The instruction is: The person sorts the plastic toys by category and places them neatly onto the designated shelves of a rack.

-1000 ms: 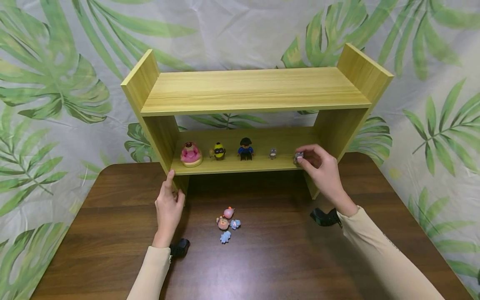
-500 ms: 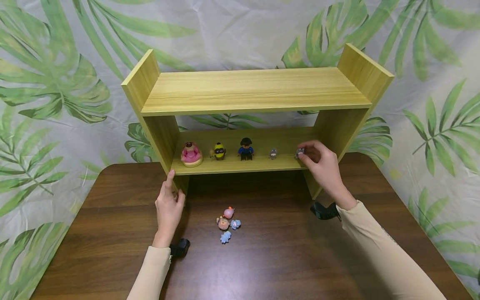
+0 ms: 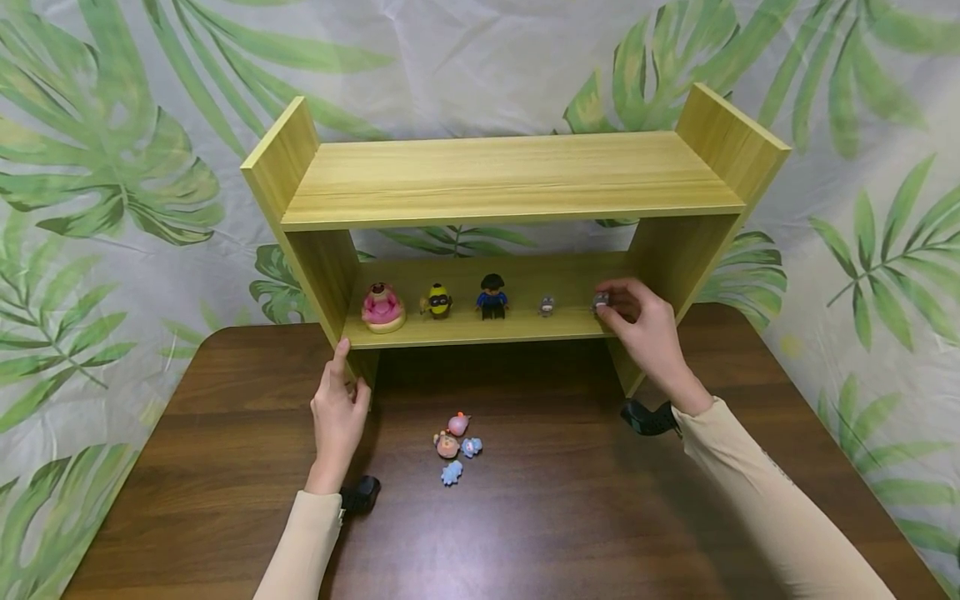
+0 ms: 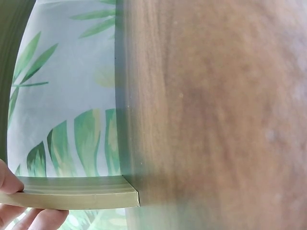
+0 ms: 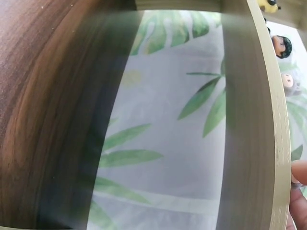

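My right hand [image 3: 643,329] pinches a small grey figurine [image 3: 600,302] between thumb and fingers at the right end of the middle board of a wooden shelf [image 3: 517,179]. The fingers partly cover it. Left of it, a similar small grey figurine [image 3: 547,306] stands alone. Farther left are a doll in blue and black [image 3: 492,297], a yellow figurine with goggles [image 3: 437,301] and a pink bear figurine [image 3: 382,307]. At the shelf's left side panel [image 4: 76,199], my left hand [image 3: 337,412] grips the edge, thumb on one face and fingers on the other.
Several small figurines lie clustered on the dark wooden table [image 3: 570,500] below the shelf: a pink one [image 3: 458,424], a brownish one [image 3: 446,446] and bluish ones [image 3: 452,473]. A leaf-patterned cloth [image 3: 480,67] hangs behind.
My right hand has shifted slightly back and to the right with the grey figurine, away from the board's front edge. The left hand stays on the side panel.
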A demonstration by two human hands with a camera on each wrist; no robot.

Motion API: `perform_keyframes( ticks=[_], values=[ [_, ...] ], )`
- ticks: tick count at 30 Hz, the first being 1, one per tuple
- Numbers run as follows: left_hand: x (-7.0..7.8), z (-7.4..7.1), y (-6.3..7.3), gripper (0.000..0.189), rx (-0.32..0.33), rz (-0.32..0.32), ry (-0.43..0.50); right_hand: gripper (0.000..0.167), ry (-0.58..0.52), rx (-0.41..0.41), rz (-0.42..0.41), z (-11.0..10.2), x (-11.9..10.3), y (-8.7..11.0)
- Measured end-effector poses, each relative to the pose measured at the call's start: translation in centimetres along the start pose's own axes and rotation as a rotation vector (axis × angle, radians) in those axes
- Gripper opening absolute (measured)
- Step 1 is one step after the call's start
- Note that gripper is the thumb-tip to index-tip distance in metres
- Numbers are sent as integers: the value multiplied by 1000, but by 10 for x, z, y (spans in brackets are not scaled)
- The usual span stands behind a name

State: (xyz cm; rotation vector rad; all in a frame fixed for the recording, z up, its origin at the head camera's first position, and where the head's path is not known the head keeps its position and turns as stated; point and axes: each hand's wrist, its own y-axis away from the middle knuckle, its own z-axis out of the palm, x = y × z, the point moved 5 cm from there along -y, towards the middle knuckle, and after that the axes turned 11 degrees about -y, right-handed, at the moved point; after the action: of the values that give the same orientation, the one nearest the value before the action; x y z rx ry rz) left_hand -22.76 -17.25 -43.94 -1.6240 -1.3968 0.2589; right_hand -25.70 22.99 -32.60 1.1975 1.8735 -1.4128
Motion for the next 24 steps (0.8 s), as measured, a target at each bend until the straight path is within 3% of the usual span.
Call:
perform_keyframes(
  ticks=[5, 13, 24],
  values=[
    [0, 0, 0, 83, 5, 0, 2, 27, -9, -9, 13, 0, -7, 0],
    [0, 0, 0, 84, 7, 0, 4, 28, -48, -13, 29, 2, -38, 6],
    [1, -1, 0, 84, -3, -5, 7, 32, -119, 63, -48, -11, -6, 11]
  ],
)
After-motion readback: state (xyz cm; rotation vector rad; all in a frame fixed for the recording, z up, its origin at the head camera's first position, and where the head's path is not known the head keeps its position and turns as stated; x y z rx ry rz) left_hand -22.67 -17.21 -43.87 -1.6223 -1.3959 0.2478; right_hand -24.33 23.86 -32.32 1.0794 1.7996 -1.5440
